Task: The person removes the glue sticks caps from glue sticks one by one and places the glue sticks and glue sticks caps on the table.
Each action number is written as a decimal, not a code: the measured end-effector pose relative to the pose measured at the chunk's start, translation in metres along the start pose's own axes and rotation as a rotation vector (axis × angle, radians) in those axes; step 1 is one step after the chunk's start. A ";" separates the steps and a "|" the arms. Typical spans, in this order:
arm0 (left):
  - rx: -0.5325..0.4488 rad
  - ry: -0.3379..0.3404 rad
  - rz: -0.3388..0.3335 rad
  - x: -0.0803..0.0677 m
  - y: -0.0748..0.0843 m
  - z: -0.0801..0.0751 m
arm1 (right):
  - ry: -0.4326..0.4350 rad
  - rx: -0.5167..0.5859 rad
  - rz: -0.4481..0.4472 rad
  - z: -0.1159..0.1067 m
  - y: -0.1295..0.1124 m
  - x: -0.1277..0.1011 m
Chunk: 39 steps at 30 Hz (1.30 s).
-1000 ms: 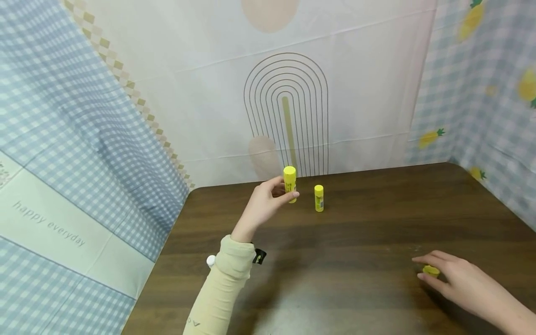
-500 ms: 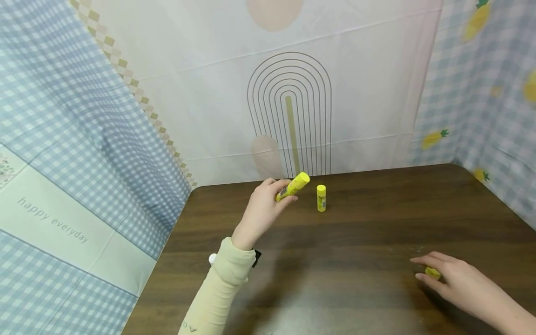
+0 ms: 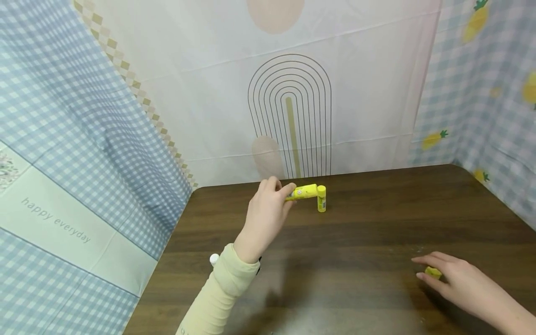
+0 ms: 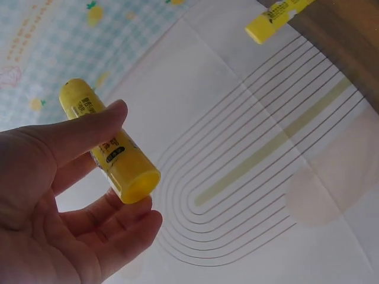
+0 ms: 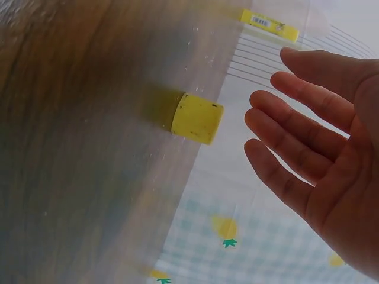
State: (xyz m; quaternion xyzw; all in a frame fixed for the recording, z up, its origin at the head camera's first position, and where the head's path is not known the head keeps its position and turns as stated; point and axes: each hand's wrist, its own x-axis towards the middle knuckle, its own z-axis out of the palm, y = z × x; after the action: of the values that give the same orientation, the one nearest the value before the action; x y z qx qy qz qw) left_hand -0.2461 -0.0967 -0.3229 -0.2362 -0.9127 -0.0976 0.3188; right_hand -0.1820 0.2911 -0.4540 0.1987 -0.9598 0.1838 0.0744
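In the head view my left hand (image 3: 264,215) pinches a yellow glue stick (image 3: 304,191) above the table. The stick lies nearly level there, its far end overlapping the top of a second yellow glue stick (image 3: 321,203), which stands upright on the wood. The left wrist view shows the thumb across the held tube (image 4: 112,148) with fingers behind it. My right hand (image 3: 465,284) hovers with spread, relaxed fingers around a small yellow block (image 3: 433,272). The right wrist view has this block (image 5: 197,118) on the tabletop, apart from the fingertips.
A small white round thing (image 3: 214,259) sits beside the left sleeve, partly hidden by it. The brown table (image 3: 368,232) ends at a pale printed cloth (image 3: 209,102) behind, and blue checked cloth (image 3: 138,186) hangs at the left.
My left hand has turned the glue stick from upright through a slant to nearly level, its end swinging right toward the standing stick. The right hand has stayed put.
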 end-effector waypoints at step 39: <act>0.080 0.060 0.138 -0.010 0.042 0.005 | 0.264 0.367 -0.297 -0.038 -0.133 0.114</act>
State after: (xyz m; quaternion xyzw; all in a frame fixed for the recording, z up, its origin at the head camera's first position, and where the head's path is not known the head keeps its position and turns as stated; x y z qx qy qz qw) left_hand -0.2215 -0.0616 -0.3318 -0.2827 -0.8875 -0.0456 0.3610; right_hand -0.2289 0.1520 -0.3514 0.3219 -0.8527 0.3661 0.1876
